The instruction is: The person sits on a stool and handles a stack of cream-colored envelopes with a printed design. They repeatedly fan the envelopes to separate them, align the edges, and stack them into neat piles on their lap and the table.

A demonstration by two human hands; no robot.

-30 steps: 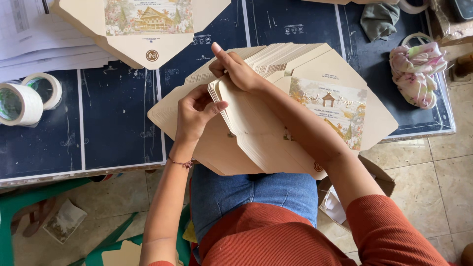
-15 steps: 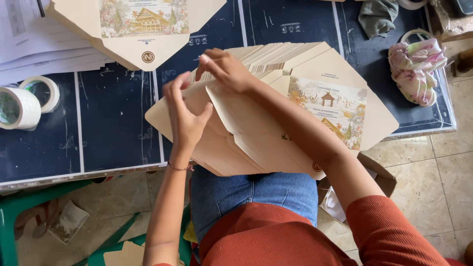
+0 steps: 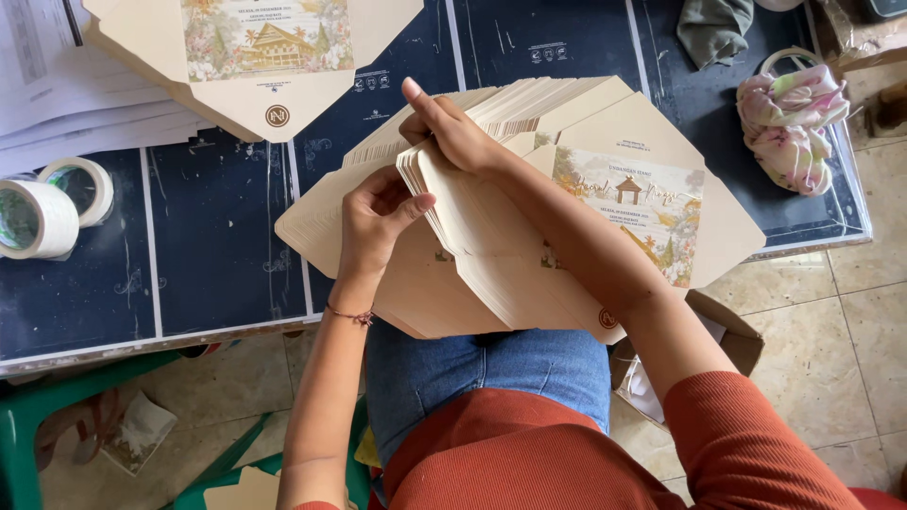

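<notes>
Across the lap and dark table edge [image 3: 227,283], both hands grip the cream envelope stack [image 3: 491,264]: left hand [image 3: 373,227] underneath, right hand [image 3: 453,132] on top. Tape rolls [image 3: 47,208] lie far left, a floral cloth bundle [image 3: 794,123] right.

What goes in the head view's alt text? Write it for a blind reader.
Both hands, left hand and right hand, grip a thick stack of cream die-cut card envelopes over a dark blue tabletop. Two white tape rolls sit at its left.
</notes>
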